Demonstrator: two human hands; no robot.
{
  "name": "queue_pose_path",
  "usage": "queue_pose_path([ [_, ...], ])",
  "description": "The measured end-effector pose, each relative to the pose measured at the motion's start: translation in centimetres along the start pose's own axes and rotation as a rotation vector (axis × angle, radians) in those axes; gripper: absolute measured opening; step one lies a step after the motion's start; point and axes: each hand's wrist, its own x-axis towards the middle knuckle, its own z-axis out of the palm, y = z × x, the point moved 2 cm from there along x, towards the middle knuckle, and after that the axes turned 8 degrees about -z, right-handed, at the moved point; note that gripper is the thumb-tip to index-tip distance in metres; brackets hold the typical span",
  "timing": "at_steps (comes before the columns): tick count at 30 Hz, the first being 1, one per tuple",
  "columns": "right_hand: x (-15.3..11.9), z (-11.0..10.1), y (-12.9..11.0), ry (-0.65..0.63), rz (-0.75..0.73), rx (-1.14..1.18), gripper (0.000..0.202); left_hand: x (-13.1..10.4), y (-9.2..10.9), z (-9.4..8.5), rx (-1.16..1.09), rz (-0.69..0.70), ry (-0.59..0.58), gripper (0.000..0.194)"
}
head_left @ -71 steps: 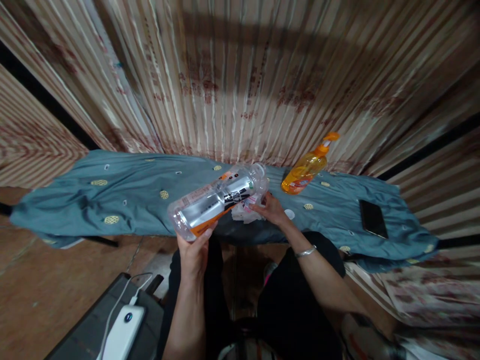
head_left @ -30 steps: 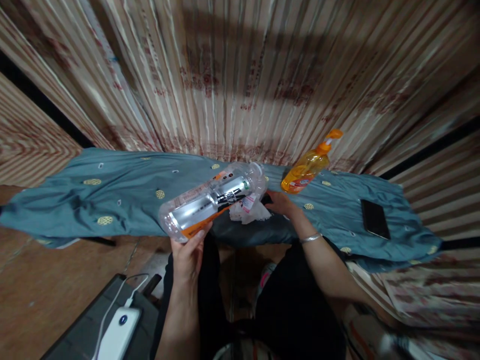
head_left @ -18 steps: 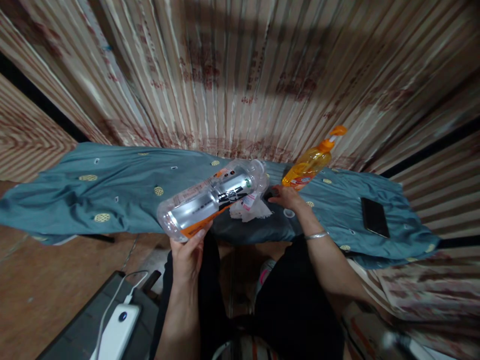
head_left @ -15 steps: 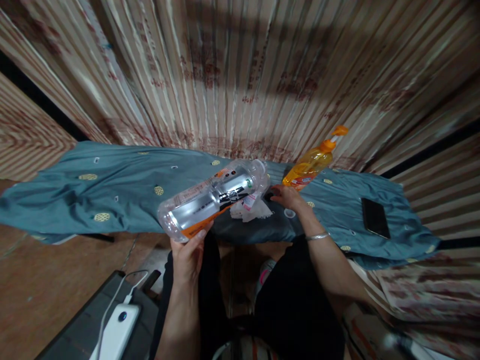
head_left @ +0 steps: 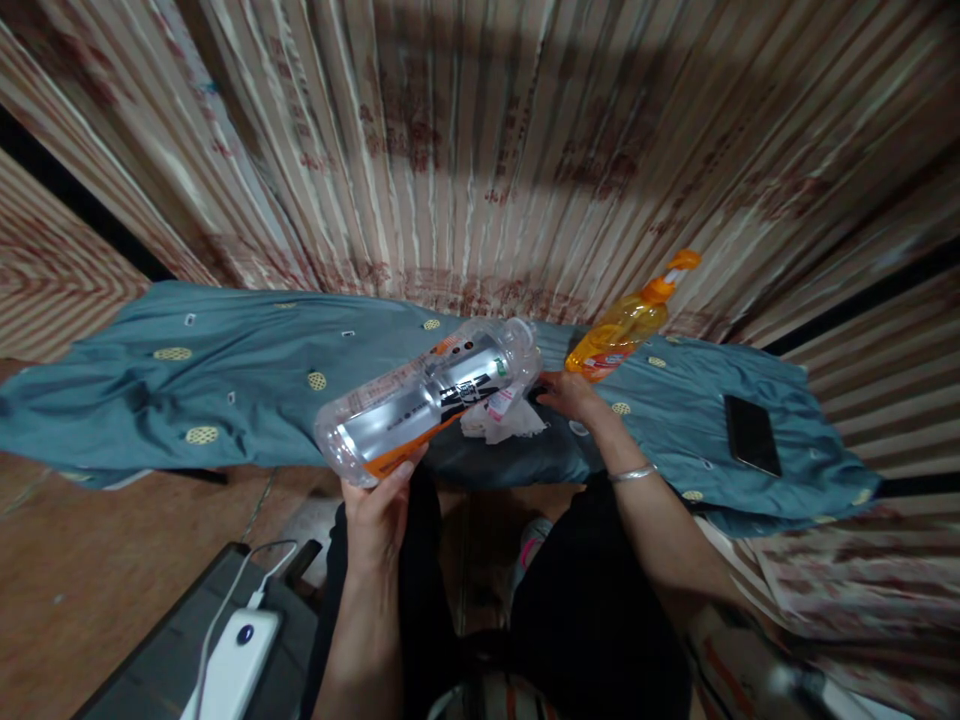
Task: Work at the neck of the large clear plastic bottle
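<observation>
View: head camera, looking forward and down.
Left hand: left hand (head_left: 377, 513), palm up beneath the base end of the bottle; fingers and thumb grasping it there.
Bottle: large clear plastic bottle with a silver, black and orange label (head_left: 427, 400); held at a slant over the near half of the cloth, base toward the lower left, neck toward the upper right. Contact between bottle and cloth: cannot be determined.
Right hand: right hand (head_left: 576, 396), just beside the neck end of the bottle; fingers curled and pointing left. Whether they grasp anything cannot be determined, as the fingertips are dark and partly hidden.
Packet: crumpled whitish translucent plastic packet with pink print (head_left: 510, 422), below the neck end of the bottle and left of the right hand; partly covered by the bottle.
Wrist: shiny silver metal bangle (head_left: 632, 473) on the right wrist.
Pump dispenser: transparent bottle of orange liquid with an orange pump head (head_left: 619, 338), standing on the cloth just beyond the right hand.
Phone: flat black rectangular phone (head_left: 752, 436), lying near the right end of the cloth.
Work surface: teal cloth with yellow pineapple prints (head_left: 255, 385), wrinkled, spread over a long narrow support.
Lower left: white power bank (head_left: 238, 655) with a white cable plugged in, on a dark stand (head_left: 142, 655).
Background: striped beige curtain with reddish-brown prints (head_left: 465, 190).
</observation>
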Motion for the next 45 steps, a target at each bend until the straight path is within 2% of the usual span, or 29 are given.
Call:
queue_pose_path([
  [6,0.1,-0.1,0.2,0.006,0.040,-0.098,0.026,0.0,0.0,-0.1,-0.049,-0.027,0.027,0.065],
  [12,-0.1,-0.1,0.0,0.011,0.024,-0.040,0.038,0.1,-0.2,-0.7,0.005,-0.031,-0.018,0.068],
  [18,0.1,0.1,0.1,-0.024,0.008,-0.097,0.027,-0.1,-0.1,-0.1,-0.015,-0.016,0.017,0.064],
  [22,0.0,0.1,0.4,0.004,0.052,-0.145,0.030,0.0,-0.1,-0.3,-0.018,-0.014,-0.020,0.062],
  [26,-0.2,-0.1,-0.2,0.019,0.020,-0.090,0.037,0.2,-0.3,-0.8,-0.010,-0.022,-0.050,0.065],
  [30,-0.1,-0.1,-0.4,-0.009,0.006,-0.091,0.031,0.3,-0.5,-1.3,0.002,-0.015,-0.033,0.069],
  [34,-0.1,0.0,0.2,0.001,0.040,-0.105,0.028,0.4,-0.7,-1.6,0.026,-0.021,-0.078,0.069],
  [39,-0.3,-0.1,-0.2,0.036,0.014,-0.040,0.043,0.4,-0.7,-1.7,0.023,-0.022,-0.076,0.069],
  [45,0.0,0.0,-0.9,-0.034,0.000,-0.102,0.029,0.3,-0.6,-1.5,0.008,-0.016,-0.066,0.070],
])
